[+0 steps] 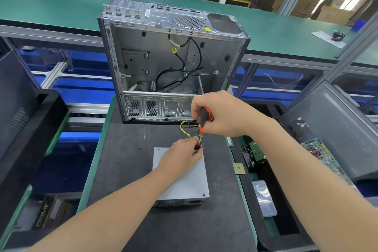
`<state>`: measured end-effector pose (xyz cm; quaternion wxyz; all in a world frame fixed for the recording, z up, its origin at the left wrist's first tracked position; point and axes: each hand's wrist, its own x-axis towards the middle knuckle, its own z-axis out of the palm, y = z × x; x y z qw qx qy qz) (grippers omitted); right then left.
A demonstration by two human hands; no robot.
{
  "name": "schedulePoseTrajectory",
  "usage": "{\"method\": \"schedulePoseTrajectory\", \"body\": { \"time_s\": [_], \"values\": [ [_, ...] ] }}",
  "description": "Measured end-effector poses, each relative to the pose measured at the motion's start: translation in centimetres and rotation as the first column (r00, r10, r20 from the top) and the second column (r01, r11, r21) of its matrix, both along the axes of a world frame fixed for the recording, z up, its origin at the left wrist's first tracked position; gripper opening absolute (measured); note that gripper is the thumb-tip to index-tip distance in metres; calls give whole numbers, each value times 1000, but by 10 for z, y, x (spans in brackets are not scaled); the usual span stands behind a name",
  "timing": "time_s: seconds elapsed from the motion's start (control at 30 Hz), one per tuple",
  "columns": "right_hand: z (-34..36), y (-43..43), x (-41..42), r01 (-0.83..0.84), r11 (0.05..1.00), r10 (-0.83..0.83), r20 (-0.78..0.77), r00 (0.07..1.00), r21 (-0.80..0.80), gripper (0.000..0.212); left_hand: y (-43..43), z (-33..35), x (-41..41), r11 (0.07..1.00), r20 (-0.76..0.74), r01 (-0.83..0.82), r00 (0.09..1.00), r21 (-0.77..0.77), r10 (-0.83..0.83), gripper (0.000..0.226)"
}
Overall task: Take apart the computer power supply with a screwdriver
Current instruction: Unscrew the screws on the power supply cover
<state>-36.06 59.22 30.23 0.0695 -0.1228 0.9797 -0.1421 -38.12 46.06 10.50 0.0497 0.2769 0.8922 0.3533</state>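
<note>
A grey metal power supply (184, 182) lies flat on the dark work mat (126, 170), its vented end toward me. Yellow and black wires (185, 127) loop out from its far end. My left hand (180, 156) rests over the far edge of the box and pinches the wire bundle. My right hand (221, 113) grips an orange-and-black screwdriver (204, 117), held upright, tip pointing down at the far right corner of the box, right above my left fingers. The tip itself is hidden among the wires and fingers.
An open, gutted computer case (169, 63) stands upright just behind the mat. A black bin (263, 180) at right holds parts; a green circuit board (321, 153) and another case panel (335, 129) lie farther right. A black tray (30, 129) stands at left.
</note>
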Motion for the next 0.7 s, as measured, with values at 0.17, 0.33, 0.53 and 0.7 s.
{"method": "schedulePoseTrajectory", "body": {
  "time_s": [0.17, 0.33, 0.53, 0.7],
  "values": [
    [-14, -4, -1, 286, 900, -180, -316, 931, 330, 41, 0, 0, 0, 999, -14, 12, 1000, -31, -12, 17],
    [-21, -8, -4, 302, 942, -257, -263, 930, 145, 34, 0, 1, -1, 999, 1, 16, 1000, -38, -16, 18],
    [-11, -6, 1, 102, 995, -99, -131, 986, 13, 13, 0, 4, 0, 999, 2, 18, 1000, -50, -18, 23],
    [-10, -9, 5, 73, 997, -73, -115, 991, -10, 18, 4, 4, 1, 989, -60, 9, 998, -145, -18, 29]
  ]
}}
